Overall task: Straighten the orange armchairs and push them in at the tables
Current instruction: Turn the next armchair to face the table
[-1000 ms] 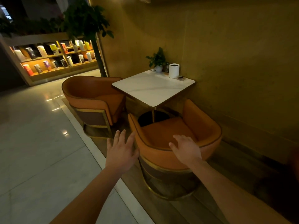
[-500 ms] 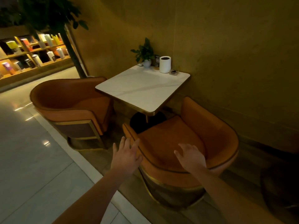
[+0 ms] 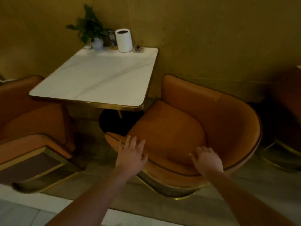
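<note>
The nearer orange armchair filled the centre right of the frame, drawn up at the right side of the white counter, with its far arm close to the wall. The likeliest trouble seemed a shove that drove its near arm tip into the counter's gold edge or the dark pedestal beneath, since that tip sat near the counter's near right corner. A second armchair at the left of the frame stood apart and looked in no danger. The left hand lay over the near arm, fingers spread wide and holding nothing. The right hand was at the back rim, fingers loosely spread, also holding nothing. Whether either pressed the upholstery could not be told. An uneven push from the two would probably spin the tub rather than slide it. A knock to the counter might tip the potted plant and the white cylinder at its far end, upper centre. The armchair's open front pointed to the upper left and its back to the lower right. Its widest line, arm tip to arm tip, ran from lower left to upper right, seemingly skewed against the counter's right edge.
</note>
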Tool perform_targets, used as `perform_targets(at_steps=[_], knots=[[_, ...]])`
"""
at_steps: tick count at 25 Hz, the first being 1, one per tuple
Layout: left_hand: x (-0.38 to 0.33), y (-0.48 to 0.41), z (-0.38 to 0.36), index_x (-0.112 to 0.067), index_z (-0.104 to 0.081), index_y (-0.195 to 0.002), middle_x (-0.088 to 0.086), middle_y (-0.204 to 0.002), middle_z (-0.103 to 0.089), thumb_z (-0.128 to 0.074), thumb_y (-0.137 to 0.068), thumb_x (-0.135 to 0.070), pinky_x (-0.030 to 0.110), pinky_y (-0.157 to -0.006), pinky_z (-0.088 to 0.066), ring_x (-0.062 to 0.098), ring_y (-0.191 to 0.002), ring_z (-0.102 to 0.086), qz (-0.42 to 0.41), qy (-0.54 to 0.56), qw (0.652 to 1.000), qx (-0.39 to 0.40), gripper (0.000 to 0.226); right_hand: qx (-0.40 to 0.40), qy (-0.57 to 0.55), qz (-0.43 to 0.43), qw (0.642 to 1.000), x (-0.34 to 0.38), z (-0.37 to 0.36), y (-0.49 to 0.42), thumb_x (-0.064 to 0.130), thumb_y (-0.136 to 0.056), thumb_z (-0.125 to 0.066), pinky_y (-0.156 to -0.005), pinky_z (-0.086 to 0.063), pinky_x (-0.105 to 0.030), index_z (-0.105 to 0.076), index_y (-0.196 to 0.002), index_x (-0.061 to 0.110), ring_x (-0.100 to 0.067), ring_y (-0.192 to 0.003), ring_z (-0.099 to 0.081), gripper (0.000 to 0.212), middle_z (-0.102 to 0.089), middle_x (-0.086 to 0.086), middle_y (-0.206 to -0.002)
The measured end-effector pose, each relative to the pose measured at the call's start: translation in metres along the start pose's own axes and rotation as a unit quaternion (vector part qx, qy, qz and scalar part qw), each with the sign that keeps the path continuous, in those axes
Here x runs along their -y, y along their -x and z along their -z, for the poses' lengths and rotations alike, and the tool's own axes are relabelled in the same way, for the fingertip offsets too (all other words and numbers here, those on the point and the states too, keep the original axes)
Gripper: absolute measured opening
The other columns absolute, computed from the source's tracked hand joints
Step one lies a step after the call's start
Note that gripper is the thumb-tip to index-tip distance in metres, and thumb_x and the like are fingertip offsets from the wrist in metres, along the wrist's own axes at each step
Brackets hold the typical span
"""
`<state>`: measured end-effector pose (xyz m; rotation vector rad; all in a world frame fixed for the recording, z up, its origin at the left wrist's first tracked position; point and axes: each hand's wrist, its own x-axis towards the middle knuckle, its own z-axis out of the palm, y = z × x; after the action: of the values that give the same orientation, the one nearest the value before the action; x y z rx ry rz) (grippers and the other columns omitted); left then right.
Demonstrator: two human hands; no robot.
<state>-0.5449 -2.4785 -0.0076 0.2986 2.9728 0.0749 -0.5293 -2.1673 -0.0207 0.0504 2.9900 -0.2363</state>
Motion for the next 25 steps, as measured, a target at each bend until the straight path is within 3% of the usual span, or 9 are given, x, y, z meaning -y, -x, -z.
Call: perform_targets(at_steps=[4,11,15,18,22,25], knots=[[0.006,-0.038,-0.039,-0.034,-0.015,-0.156,0.009,-0.165,-0.017,-0.02,-0.096,-0.066,0.06,-0.12,-0.006,0.032,-0.153,-0.004,-0.025,-0.001,1.0,0.003,0.068,-0.017,0.027,-0.024,0.999,0.0,-0.029,0.004,0.057,-0.099,-0.027,-0.088,-0.045,-0.037,-0.056,-0.112,0.029,-0.017,-0.108,-0.052,0.042,-0.06,0.007,-0.112],[0.006,-0.082,-0.092,-0.035,-0.028,-0.152,0.007,-0.162,-0.027,-0.006,-0.091,-0.071,0.06,-0.12,-0.007,0.03,-0.152,-0.009,-0.009,0.0,1.0,0.012,0.074,-0.152,0.052,-0.008,0.987,-0.003,-0.05,0.008,0.055,-0.096,-0.037,-0.059,-0.048,-0.032,-0.059,-0.083,0.033,-0.015,-0.079,-0.057,0.034,-0.061,0.012,-0.081],[0.007,-0.086,-0.102,-0.037,-0.051,-0.138,0.006,-0.148,-0.05,-0.027,-0.09,-0.061,0.059,-0.114,-0.028,0.029,-0.144,-0.033,-0.032,-0.003,0.998,-0.046,0.059,-0.158,0.064,-0.016,0.985,-0.004,-0.054,0.003,0.057,-0.094,-0.037,-0.061,-0.048,-0.031,-0.062,-0.087,0.033,-0.014,-0.082,-0.057,0.035,-0.062,0.013,-0.085],[0.008,-0.089,-0.104,-0.036,-0.059,-0.13,0.004,-0.141,-0.057,-0.041,-0.086,-0.056,0.058,-0.106,-0.04,0.029,-0.138,-0.043,-0.053,0.013,0.995,-0.086,0.051,-0.151,0.075,-0.049,0.984,-0.002,-0.054,0.001,0.06,-0.092,-0.033,-0.062,-0.047,-0.029,-0.062,-0.088,0.035,-0.011,-0.086,-0.056,0.039,-0.062,0.015,-0.088],[0.002,-0.1,-0.101,-0.036,-0.056,-0.134,0.004,-0.148,-0.051,-0.038,-0.087,-0.058,0.058,-0.108,-0.039,0.03,-0.141,-0.039,-0.059,0.021,0.994,-0.09,0.055,-0.128,0.094,-0.08,0.984,-0.006,-0.048,-0.011,0.064,-0.09,-0.021,-0.066,-0.045,-0.026,-0.058,-0.09,0.038,-0.008,-0.091,-0.053,0.045,-0.059,0.017,-0.091],[-0.006,-0.121,-0.096,-0.039,-0.047,-0.141,0.004,-0.155,-0.041,-0.027,-0.088,-0.062,0.059,-0.114,-0.028,0.03,-0.147,-0.028,-0.054,0.014,0.996,-0.072,0.061,-0.122,0.099,-0.087,0.984,-0.015,-0.044,-0.033,0.064,-0.091,-0.018,-0.069,-0.044,-0.026,-0.056,-0.095,0.039,-0.008,-0.093,-0.053,0.046,-0.058,0.016,-0.094]])
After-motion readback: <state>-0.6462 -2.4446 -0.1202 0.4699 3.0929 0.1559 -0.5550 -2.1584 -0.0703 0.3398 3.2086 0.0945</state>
